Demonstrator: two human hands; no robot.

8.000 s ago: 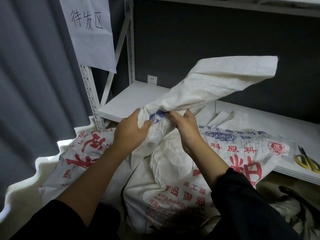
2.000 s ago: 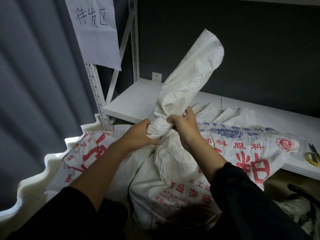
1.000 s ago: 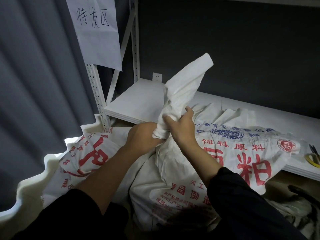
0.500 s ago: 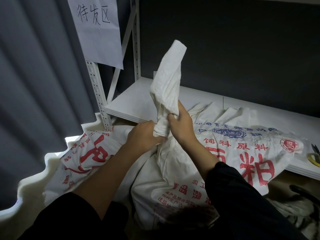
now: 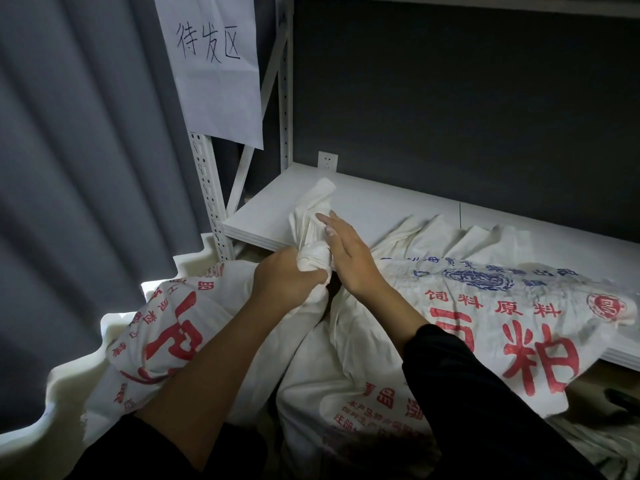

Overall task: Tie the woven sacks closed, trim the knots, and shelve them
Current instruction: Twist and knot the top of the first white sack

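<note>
A white woven sack with red print stands in front of me, its neck twisted into a tight bunch. My left hand grips that bunch from the left. My right hand lies against the sack's loose top end, fingers straight, pressing it down toward the shelf. A second printed sack lies flat to the right, partly on the white shelf. A third sack lies to the left.
The metal rack's upright stands at the left with a handwritten paper sign taped above. A wall socket sits at the shelf's back. White wavy foam lines the floor at left, before a grey curtain.
The sack's loose top end, upright half a second ago, has been folded down toward the shelf. My right hand has let go of it and now lies flat on it.
</note>
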